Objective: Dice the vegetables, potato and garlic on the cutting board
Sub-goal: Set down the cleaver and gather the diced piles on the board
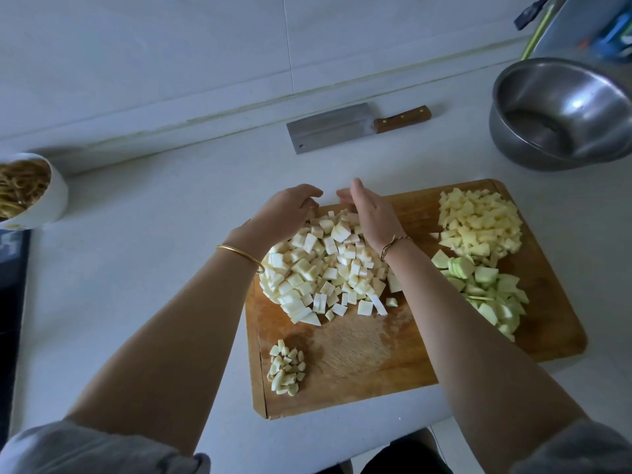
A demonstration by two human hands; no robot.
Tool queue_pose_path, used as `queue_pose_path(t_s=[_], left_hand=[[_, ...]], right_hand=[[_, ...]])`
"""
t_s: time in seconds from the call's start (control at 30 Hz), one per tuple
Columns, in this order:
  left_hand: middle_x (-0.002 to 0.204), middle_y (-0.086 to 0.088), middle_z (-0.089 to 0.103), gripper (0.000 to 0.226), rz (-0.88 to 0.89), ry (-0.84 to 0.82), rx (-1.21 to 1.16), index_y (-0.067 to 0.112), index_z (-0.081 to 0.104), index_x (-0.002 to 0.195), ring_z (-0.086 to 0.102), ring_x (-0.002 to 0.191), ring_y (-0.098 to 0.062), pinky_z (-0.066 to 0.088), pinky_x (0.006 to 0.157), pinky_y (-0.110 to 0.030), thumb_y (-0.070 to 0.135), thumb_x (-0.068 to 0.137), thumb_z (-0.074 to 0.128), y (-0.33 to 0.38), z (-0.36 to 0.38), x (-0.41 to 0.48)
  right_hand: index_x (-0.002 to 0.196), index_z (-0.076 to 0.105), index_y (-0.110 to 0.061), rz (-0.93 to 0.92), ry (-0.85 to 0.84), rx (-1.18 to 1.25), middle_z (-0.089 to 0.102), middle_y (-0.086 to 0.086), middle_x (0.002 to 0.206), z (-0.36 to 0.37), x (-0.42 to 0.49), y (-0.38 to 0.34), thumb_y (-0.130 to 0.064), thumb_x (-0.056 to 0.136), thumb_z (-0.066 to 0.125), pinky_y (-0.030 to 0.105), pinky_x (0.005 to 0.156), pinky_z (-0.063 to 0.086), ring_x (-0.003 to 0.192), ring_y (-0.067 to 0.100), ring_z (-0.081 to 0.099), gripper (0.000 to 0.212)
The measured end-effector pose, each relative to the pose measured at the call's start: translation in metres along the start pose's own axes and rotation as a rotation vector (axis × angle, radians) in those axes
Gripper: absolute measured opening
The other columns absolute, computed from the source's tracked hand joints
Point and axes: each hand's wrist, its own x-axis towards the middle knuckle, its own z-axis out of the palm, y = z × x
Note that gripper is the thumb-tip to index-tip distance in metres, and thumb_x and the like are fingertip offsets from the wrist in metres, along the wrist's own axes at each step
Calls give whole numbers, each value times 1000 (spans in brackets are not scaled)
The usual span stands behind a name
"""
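- On cutting board [359, 357], centre-left: heap of pale dice [325, 268], piled loose, a few strays toward near edge.
- Both hands at heap's far end, wrists over it: left hand [290, 210] on far-left flank, right hand [371, 217] on far-right flank. Fingertips nearly meeting beyond the pile, but apart.
- Neither clamped on anything. Left w/ fingers curved down, cupping the dice; right stood on edge, fingers fairly straight, palm turned toward the pile. Reads as corralling, not cutting.
- Key relation: heap sits between & just nearward of the palms, long axis approx. far-to-near, bulging toward board's left edge. Next sweep prob. inward or toward the body to tighten it. Left nearer the wide left bulge; right nearer the strays at near-right.
- Forearms reaching fwd, converging in a V over the board.
- Elsewhere on board: garlic bits [287, 367] at near-left, yellowish dice [478, 224] (potato, prob.) at far-right, green chunks [489, 295] just nearward of those. All apart from the hands.
- Cleaver [355, 126] flat on table [154, 268] beyond board, handle to the right, untouched; right hand closer to it.
- Dicing looks done or nearly so.
- Steel bowl [564, 111] far right, white bowl [44, 200] of strips far left.
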Motion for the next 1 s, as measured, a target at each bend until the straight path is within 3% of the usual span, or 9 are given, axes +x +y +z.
queue_pose_path(t_s=[0.07,0.17,0.27,0.33,0.53,0.7,0.8,0.9,1.0], left_hand=[[119,5,64,39,-13,-9,-9,23,50,133,57,86,-9,43,57,-7,9,100,34,-1,0,0],[119,5,64,36,8,-17,-7,22,51,133,57,97,-12,41,68,-16,13,100,37,0,1,-2],[123,4,62,34,11,9,-55,20,51,132,61,99,-19,49,71,-23,17,102,37,-1,0,-4],[124,4,62,33,8,8,-48,21,52,130,63,92,-22,51,71,-28,17,102,36,-2,-2,-4],[109,6,66,40,-21,-22,-74,21,55,124,53,59,-4,42,47,-15,3,97,32,0,-4,-2],[98,10,67,35,-40,-62,-153,18,58,120,58,91,-21,44,68,-21,2,97,36,-2,-10,-1],[107,-2,67,36,-74,-66,-269,9,55,124,62,99,-20,50,86,-29,-2,98,33,0,-15,0],[120,-13,61,37,-126,-34,-423,4,50,129,63,102,-21,52,86,-24,-4,99,30,1,-18,2],[123,-16,57,40,-180,-29,-441,3,47,132,62,103,-24,53,85,-26,-6,98,29,0,-19,5]], right_hand=[[129,57,-9,27,-6,38,60,7,130,1,3,1,-42,104,15,27,99,43,121,16,53,60],[131,56,-10,51,8,94,60,6,128,-2,3,3,-44,103,8,5,81,40,115,9,53,65],[129,57,-9,62,97,286,64,8,124,-8,3,7,-42,103,4,30,107,39,116,14,57,68],[129,56,-9,85,116,381,65,8,122,-11,2,9,-42,104,5,39,111,34,116,16,58,66],[132,52,-13,95,99,436,65,7,122,-14,1,17,-31,104,19,27,96,39,117,15,56,47],[129,55,-9,-6,83,86,61,6,125,-11,1,19,-29,105,22,9,83,39,116,13,55,45],[126,58,-8,-113,-9,-158,61,8,125,-5,1,12,-28,104,30,24,91,46,117,18,56,40],[125,59,-7,-168,-115,-442,61,10,126,5,7,-1,-25,103,33,40,96,47,118,23,55,39],[122,60,-7,-146,-216,-534,62,10,121,13,16,-15,-22,102,30,44,92,48,112,25,57,39]])
